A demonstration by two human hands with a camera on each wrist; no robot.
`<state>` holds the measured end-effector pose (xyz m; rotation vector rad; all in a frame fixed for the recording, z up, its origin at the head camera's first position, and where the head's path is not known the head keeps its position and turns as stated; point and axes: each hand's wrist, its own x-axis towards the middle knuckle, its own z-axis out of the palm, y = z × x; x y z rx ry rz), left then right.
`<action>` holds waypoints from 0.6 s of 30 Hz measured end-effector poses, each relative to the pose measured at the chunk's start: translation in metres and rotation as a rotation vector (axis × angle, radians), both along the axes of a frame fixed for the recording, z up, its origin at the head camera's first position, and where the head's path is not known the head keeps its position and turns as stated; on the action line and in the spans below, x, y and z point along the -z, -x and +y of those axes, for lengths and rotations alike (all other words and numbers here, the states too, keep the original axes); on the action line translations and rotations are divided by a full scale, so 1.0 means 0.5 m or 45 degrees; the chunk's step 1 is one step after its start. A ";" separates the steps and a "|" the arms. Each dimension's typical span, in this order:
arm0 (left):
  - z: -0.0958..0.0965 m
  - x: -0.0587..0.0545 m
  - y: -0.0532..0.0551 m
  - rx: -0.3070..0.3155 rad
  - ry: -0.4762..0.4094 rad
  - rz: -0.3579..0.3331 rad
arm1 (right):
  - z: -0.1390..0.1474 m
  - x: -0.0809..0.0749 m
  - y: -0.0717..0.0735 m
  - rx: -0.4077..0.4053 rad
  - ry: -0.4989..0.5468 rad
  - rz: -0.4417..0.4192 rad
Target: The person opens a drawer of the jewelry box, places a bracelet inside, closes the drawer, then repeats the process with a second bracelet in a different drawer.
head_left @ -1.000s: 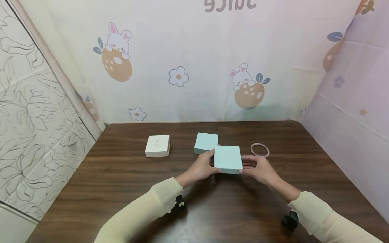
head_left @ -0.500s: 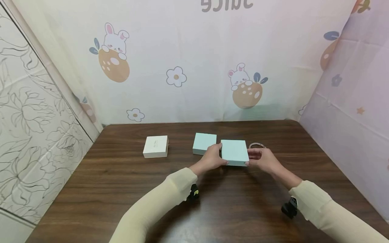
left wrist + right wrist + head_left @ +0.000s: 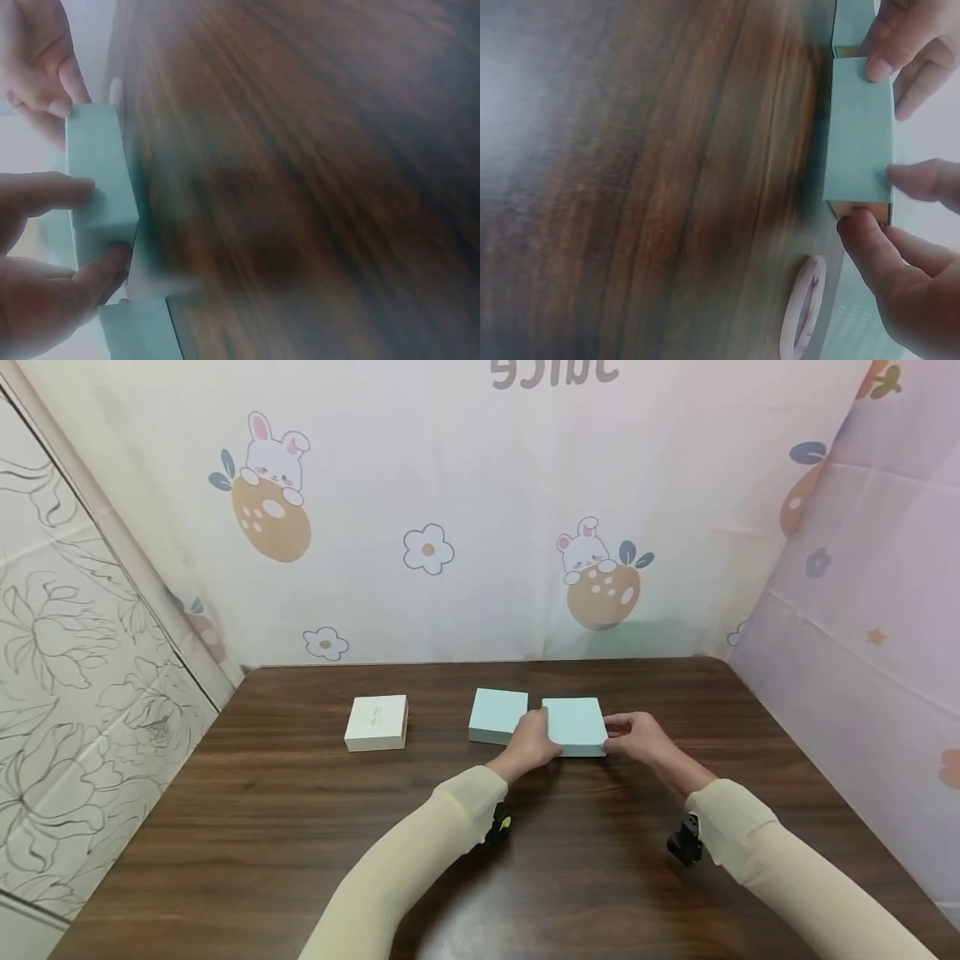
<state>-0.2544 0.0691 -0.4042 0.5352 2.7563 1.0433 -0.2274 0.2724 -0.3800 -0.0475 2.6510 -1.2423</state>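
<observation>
Both hands hold a mint-green box (image 3: 576,725) level, close over the table toward its back. My left hand (image 3: 531,742) grips its left side, with the thumb (image 3: 56,193) on the front face and a fingertip on the side. From the right, my right hand (image 3: 642,742) pinches the other side between thumb and fingers; a tan inner edge shows there in the right wrist view. A second mint-green box (image 3: 497,712) lies just left of the held one, partly behind my left hand. A pale pinkish bangle (image 3: 802,309) lies near my right hand; the head view has it hidden.
A white box (image 3: 377,722) with small lettering on its lid lies farther left on the dark wooden table (image 3: 285,827). Behind the table hangs a printed curtain (image 3: 495,593). A pale patterned panel (image 3: 90,693) runs along the left side.
Both hands have carried the mint-green box right and toward the back, then lower, so it now sits beside the second one. The bangle, visible earlier in the head view, is now covered.
</observation>
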 end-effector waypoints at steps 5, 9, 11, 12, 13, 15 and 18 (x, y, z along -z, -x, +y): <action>0.016 0.010 0.008 -0.039 0.005 -0.006 | -0.003 0.010 0.012 0.042 -0.068 -0.038; 0.026 0.012 0.010 -0.068 0.017 -0.017 | -0.006 0.020 0.021 0.053 -0.086 -0.022; 0.029 0.010 0.011 -0.075 0.026 -0.014 | -0.008 0.023 0.025 0.064 -0.083 -0.016; 0.030 0.009 0.012 -0.073 0.028 -0.012 | -0.009 0.023 0.027 0.071 -0.081 -0.017; 0.031 0.007 0.013 -0.073 0.032 -0.009 | -0.010 0.023 0.029 0.077 -0.080 -0.017; 0.031 0.004 0.013 -0.069 0.041 0.000 | -0.012 0.020 0.031 0.090 -0.078 -0.021; 0.030 0.002 0.014 -0.062 0.046 0.000 | -0.015 0.018 0.032 0.106 -0.080 -0.027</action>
